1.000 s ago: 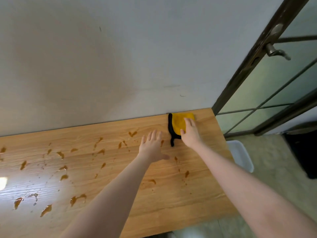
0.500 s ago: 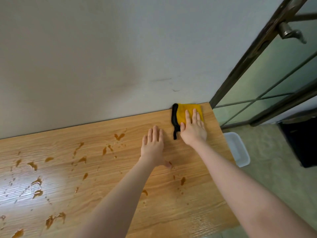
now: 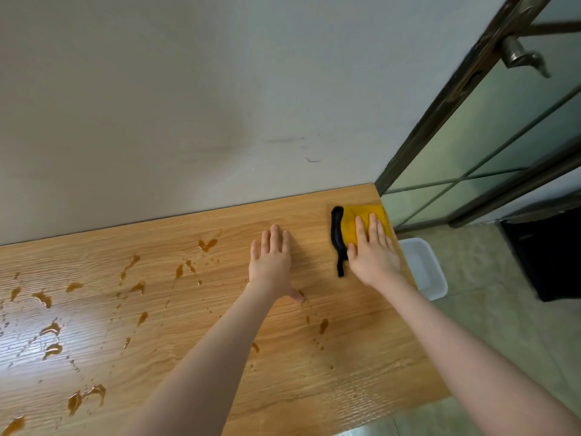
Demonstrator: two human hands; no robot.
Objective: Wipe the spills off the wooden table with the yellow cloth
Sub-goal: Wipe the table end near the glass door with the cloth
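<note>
Plain grey wall across the upper frame, scuffed with faint dark marks. Below it, long light-brown wood-grain table butted against the wall, cut off at the left and lower edges, its right end stopping beside a dark metal-framed glass door with a dull metal lever handle. Amber-brown liquid spills scattered over the left and middle of the tabletop, a few small drops nearer the right; bright glare at far left washing out some of them. White rectangular plastic tub on the tiled floor just past the table's right edge, partly hidden by that edge. Dark shape at far right, cut off, not identifiable. Square yellow cloth with a black edge band lying flat at the far right corner of the table, its nearer half covered. Right hand pressed palm-down on the cloth, fingers extended and close together, not closed around it. Left hand flat on bare wood, well apart from the cloth, fingers straight, thumb splayed toward a small drop, holding nothing. Compared with half a second ago: same hand poses, cloth at the same corner; view shifted, door handle lower in frame.
</note>
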